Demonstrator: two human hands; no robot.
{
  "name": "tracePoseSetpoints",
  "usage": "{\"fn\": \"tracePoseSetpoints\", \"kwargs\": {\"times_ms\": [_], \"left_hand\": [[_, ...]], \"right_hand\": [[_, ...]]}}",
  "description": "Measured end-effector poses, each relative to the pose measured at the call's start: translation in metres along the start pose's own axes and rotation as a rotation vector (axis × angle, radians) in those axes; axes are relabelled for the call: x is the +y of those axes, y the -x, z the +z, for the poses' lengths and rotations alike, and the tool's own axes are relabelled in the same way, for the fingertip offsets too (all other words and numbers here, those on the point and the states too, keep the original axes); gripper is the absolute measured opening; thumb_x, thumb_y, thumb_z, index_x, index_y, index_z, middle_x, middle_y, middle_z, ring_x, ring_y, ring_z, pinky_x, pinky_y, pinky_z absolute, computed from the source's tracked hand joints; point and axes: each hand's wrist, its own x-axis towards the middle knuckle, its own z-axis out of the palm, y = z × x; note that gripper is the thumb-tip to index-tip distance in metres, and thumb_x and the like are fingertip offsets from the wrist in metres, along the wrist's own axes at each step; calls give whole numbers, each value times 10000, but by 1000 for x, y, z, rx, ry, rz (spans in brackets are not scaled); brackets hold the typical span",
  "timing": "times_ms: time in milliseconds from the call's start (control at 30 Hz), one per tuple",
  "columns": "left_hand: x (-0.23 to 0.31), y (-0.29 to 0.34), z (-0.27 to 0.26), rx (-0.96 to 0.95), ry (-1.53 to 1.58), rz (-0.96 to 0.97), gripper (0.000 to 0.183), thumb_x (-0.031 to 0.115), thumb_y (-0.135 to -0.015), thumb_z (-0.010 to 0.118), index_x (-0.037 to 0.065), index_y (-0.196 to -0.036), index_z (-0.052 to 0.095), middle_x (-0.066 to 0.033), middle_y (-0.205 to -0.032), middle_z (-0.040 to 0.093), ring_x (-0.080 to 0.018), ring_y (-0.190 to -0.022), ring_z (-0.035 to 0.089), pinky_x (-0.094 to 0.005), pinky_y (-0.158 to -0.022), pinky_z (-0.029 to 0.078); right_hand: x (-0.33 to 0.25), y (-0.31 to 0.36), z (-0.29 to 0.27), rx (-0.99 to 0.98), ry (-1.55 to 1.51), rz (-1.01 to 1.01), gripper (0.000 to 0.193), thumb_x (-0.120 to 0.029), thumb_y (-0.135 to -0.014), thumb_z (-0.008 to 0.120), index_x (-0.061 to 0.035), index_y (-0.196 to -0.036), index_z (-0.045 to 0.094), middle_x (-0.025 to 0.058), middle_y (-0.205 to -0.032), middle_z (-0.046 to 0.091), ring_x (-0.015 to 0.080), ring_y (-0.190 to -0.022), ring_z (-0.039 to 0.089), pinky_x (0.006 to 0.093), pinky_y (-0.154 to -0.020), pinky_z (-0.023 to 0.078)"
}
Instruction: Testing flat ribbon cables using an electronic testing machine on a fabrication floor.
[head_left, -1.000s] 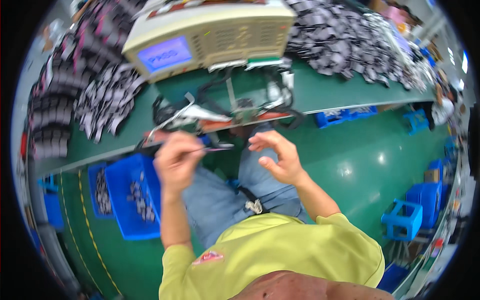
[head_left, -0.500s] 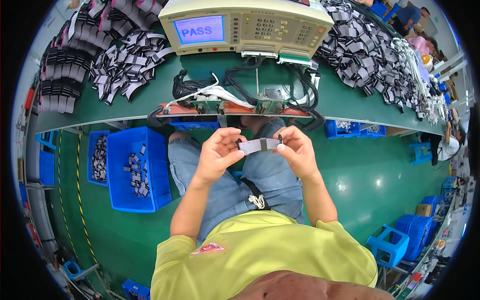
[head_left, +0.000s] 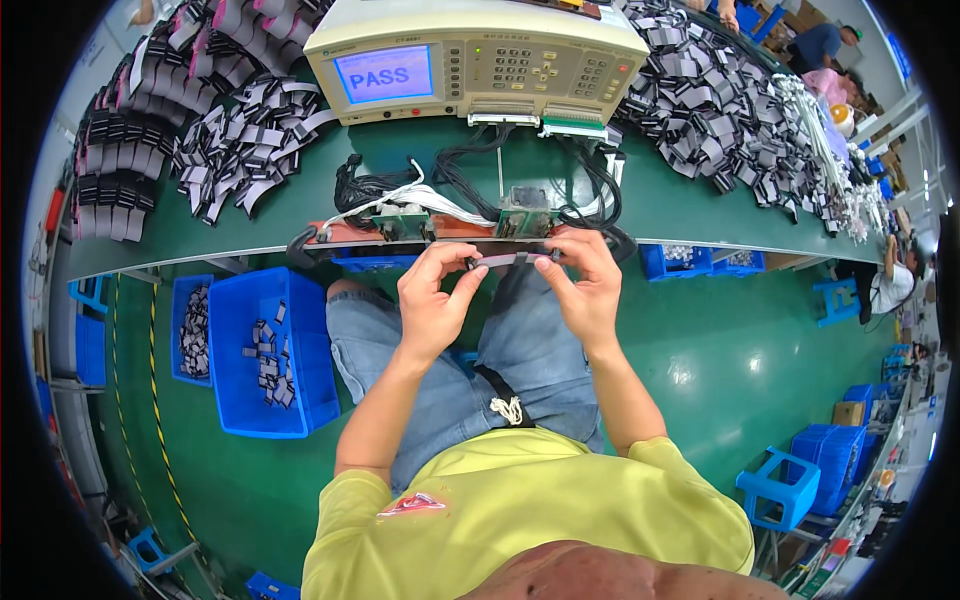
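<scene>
A short grey ribbon cable (head_left: 508, 259) with black end connectors stretches between my hands, just in front of the bench edge. My left hand (head_left: 436, 295) pinches its left connector between thumb and fingers. At the other end, my right hand (head_left: 585, 283) grips the right connector the same way. Right beyond the cable, two small green circuit boards with sockets, the left board (head_left: 405, 224) and the right board (head_left: 526, 213), stand on an orange-red strip (head_left: 465, 231). Black and white wires run from them toward a beige tester (head_left: 480, 62) with a lit screen.
Heaps of ribbon cables lie on the green bench, a left pile (head_left: 245, 150) and a right pile (head_left: 715, 105). A large blue bin (head_left: 228, 400) holding cables sits on the floor at left. A blue stool (head_left: 777, 487) stands at right. People work at the far right.
Both hands have moved forward with the ribbon cable, closer to the boards at the bench edge. The cable now appears more edge-on, and the view has shifted slightly.
</scene>
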Motion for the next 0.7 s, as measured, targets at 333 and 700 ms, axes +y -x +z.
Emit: {"fn": "tracePoseSetpoints", "kwargs": {"times_ms": [333,700], "left_hand": [[-2,-16,5,38,-205,216,312,-73,-879,784,-15,-1181,731,-127,-1153,692,-198,-984,720,-304,-843,618],[-3,-17,7,66,-198,203,314,-71,-865,783,-14,-1171,741,-143,-1117,715,-242,-963,734,-325,-837,612]], "right_hand": [[-6,-9,15,224,387,-212,245,-7,-814,880,45,-1010,742,108,-908,741,172,-755,732,283,-678,611],[-3,-14,18,250,442,-227,227,-14,-790,895,35,-926,720,108,-846,723,192,-691,711,291,-643,580]]}}
